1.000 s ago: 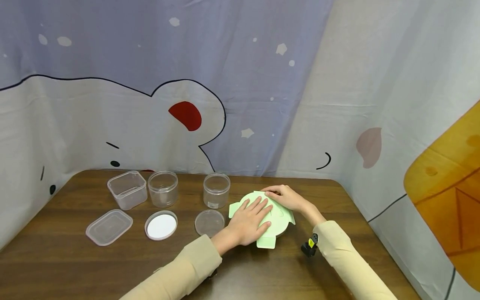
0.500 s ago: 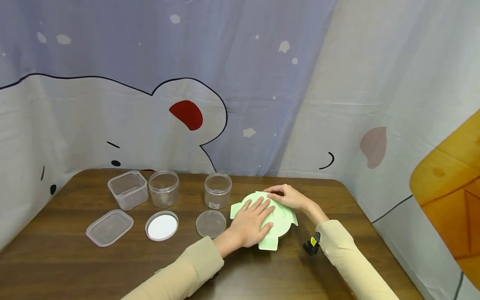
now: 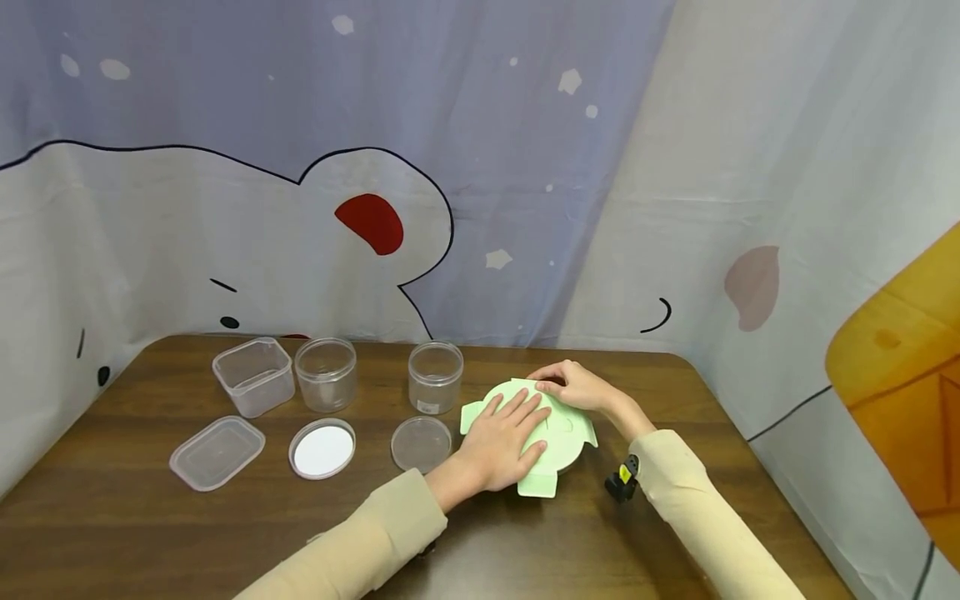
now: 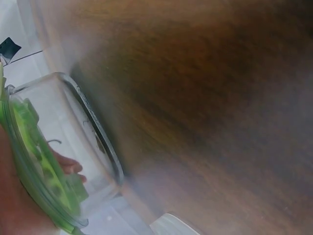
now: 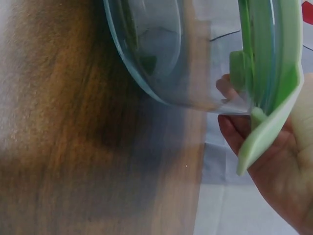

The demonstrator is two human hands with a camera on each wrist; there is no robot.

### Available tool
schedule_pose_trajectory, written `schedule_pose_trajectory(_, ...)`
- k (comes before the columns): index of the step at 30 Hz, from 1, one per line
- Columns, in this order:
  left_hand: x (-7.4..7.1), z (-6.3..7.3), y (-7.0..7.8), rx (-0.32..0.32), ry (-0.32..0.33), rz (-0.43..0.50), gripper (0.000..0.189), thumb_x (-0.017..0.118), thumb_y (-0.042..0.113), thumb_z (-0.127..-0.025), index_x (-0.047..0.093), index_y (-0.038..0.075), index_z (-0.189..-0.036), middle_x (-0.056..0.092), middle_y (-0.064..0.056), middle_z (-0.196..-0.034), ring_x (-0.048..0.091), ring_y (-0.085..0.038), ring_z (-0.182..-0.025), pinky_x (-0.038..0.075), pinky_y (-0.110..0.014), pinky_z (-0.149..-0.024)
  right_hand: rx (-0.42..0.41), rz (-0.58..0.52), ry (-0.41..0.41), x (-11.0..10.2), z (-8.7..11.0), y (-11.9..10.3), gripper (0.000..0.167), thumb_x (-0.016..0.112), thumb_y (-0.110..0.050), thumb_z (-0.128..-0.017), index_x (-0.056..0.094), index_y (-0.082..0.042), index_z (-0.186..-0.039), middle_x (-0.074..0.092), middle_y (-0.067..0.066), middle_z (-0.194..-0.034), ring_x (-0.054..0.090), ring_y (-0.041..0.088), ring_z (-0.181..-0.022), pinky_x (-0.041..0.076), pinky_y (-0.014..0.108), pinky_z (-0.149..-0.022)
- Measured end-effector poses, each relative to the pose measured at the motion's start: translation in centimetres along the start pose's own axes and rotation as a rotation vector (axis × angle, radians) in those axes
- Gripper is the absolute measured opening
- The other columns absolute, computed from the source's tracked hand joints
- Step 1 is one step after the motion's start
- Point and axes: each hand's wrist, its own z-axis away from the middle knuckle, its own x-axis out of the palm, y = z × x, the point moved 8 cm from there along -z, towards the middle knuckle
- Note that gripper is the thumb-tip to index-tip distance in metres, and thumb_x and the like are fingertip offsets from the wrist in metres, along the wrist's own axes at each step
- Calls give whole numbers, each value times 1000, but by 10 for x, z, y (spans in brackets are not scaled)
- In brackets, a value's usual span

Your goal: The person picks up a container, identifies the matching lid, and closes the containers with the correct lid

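Note:
A pale green round lid (image 3: 564, 448) with side flaps covers a clear glass bowl (image 5: 151, 83), which stands on the table. My left hand (image 3: 497, 440) lies flat across the lid's top, fingers spread. At the lid's far right edge, my right hand (image 3: 577, 390) grips the rim, thumb on top and fingers bent down behind the far flap. One side flap (image 5: 266, 139) sticks outward at a slant in the right wrist view. Another flap (image 3: 537, 485) juts out at the near side. Through the glass, right-hand fingertips (image 4: 71, 166) show in the left wrist view.
To the left stand a clear rectangular container (image 3: 257, 383) and two clear round jars, one further left (image 3: 327, 387) and one nearer (image 3: 435, 387). In front lie a rectangular lid (image 3: 217, 452), a white-centred round lid (image 3: 322, 450) and a clear round lid (image 3: 422, 444). A curtain (image 3: 525, 208) hangs behind the table.
The head view has shifted slightly. The right hand has moved a little along the lid's far edge, with its thumb a bit further right; the left hand stays flat on the lid.

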Motion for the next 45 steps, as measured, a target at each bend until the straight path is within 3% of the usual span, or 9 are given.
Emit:
schedule_pose_trajectory(6,0,-1,1,-4,-17,8,53,28,45,-102,32,24,-150,28,4,-158,19,-16,-149,17,-43,-120,8,7,12,1,2,1,33,48,-18,-101,61,0,-125,67,16,-120,64,24,-106,50,27,-80)
schedule_pose_trajectory(19,0,1,-1,-8,-9,18,53,30,45,-101,34,24,-150,30,4,-158,20,-16,-148,18,-43,-120,8,-9,75,5,3,6,30,50,-18,-100,64,-5,-123,69,12,-118,64,16,-99,48,24,-78)
schedule_pose_trajectory(24,1,2,-1,-12,-13,28,53,30,45,-101,33,24,-150,29,4,-158,19,-16,-149,17,-43,-120,2,-38,96,6,7,8,33,50,-23,-100,63,-7,-126,67,12,-121,63,12,-101,48,21,-76)
schedule_pose_trajectory(32,1,1,-1,-8,-27,8,53,27,45,-102,30,25,-151,27,5,-159,17,-16,-149,16,-43,-121,-3,-145,158,6,13,9,35,49,-23,-101,61,-3,-127,64,18,-124,63,8,-92,48,18,-67)
schedule_pose_trajectory(38,1,0,0,2,-34,16,53,26,45,-102,29,26,-152,26,5,-159,16,-16,-149,15,-43,-121,9,-89,240,1,22,6,35,53,-26,-99,62,-5,-126,66,13,-123,66,21,-104,50,20,-77)
schedule_pose_trajectory(45,1,0,0,-20,-39,14,54,24,46,-102,27,26,-152,21,4,-160,15,-17,-149,15,-43,-121,-25,-31,316,-7,38,2,34,57,-18,-97,60,-2,-127,66,15,-123,65,31,-110,53,41,-91)
